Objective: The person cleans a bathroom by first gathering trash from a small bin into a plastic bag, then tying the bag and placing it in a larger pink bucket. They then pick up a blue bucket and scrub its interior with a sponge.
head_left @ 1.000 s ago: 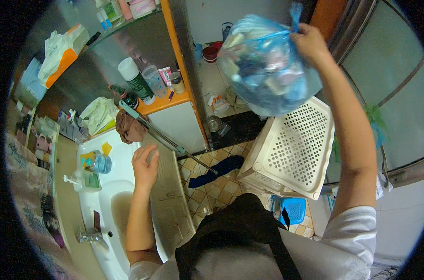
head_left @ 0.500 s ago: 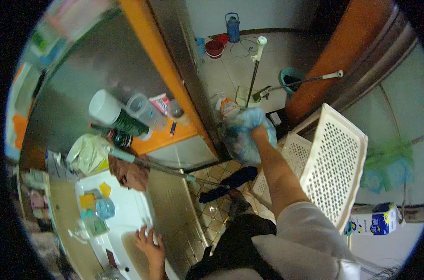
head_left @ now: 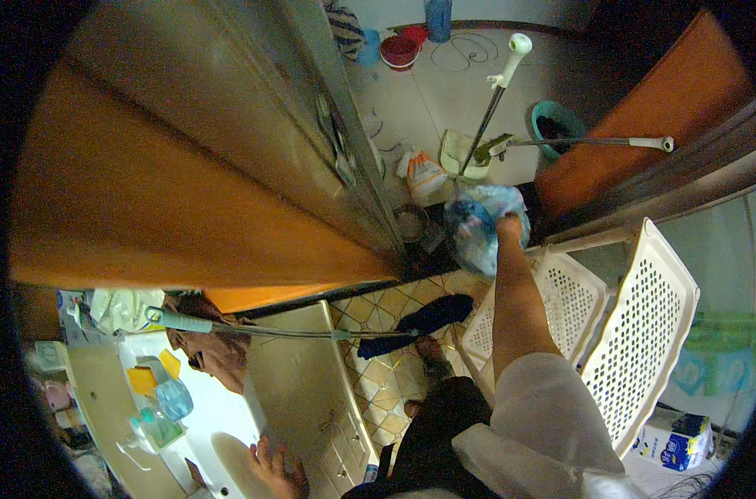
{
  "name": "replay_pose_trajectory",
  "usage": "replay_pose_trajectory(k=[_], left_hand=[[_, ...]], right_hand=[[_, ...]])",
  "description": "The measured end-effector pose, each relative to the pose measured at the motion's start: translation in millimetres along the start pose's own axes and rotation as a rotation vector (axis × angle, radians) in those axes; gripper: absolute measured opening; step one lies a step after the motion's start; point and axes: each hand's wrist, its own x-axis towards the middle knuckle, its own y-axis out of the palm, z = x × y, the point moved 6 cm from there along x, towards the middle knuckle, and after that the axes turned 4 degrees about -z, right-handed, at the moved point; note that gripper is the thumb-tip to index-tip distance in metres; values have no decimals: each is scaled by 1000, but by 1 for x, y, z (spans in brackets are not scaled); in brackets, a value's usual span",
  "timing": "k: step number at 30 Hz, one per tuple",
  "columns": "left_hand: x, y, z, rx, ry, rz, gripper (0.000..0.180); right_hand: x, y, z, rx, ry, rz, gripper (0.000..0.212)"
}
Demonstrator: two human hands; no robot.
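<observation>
In my right hand [head_left: 509, 225], closed around its gathered top, hangs a translucent plastic bag [head_left: 476, 241] with bluish contents that I cannot make out. It is held out at arm's length over the dark doorway threshold. My left hand [head_left: 276, 471] is open with fingers apart and holds nothing, low beside the white sink [head_left: 220, 399]. Just beyond the bag are a light green dustpan [head_left: 454, 148] with a tall white-tipped handle, a broom [head_left: 577, 142] lying across, and an orange-and-white bag [head_left: 425, 175].
To my right stands a white perforated plastic rack [head_left: 640, 333]. A mop [head_left: 278, 331] leans from the sink, its dark head [head_left: 423, 324] on the tiles. An orange wooden panel [head_left: 170, 191] fills the left. Farther off are a teal bin [head_left: 552, 108] and a red bucket [head_left: 400, 51].
My view has moved forward toward the doorway. The shelf with bottles is out of sight behind the orange panel. My right hand still grips the plastic bag; my left hand remains open near the sink.
</observation>
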Motion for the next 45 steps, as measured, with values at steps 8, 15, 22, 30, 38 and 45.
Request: replay_pose_trajectory(k=[8,15,22,30,38,45], left_hand=[[-20,-22,-56,-82,-326,37,35],[-100,-34,-87,-283,-482,-43,31],[-279,-60,-96,-269,-784,-140,24],[-416,-96,-70,341,-988,-189,37],[-458,-60,-46,439,-1151,-107,69],[-456,-53,-45,398,-1142,-89,71]], right_hand=[[-49,-26,31,-44,16,140,26],[-121,59,-1,-460,-277,192,30],[-476,138,-120,-579,-795,778,31],[-682,138,-204,-337,-855,1263,46],[-746,169,-165,-508,-1095,1125,47],[-752,173,-160,-602,-1303,1036,33]])
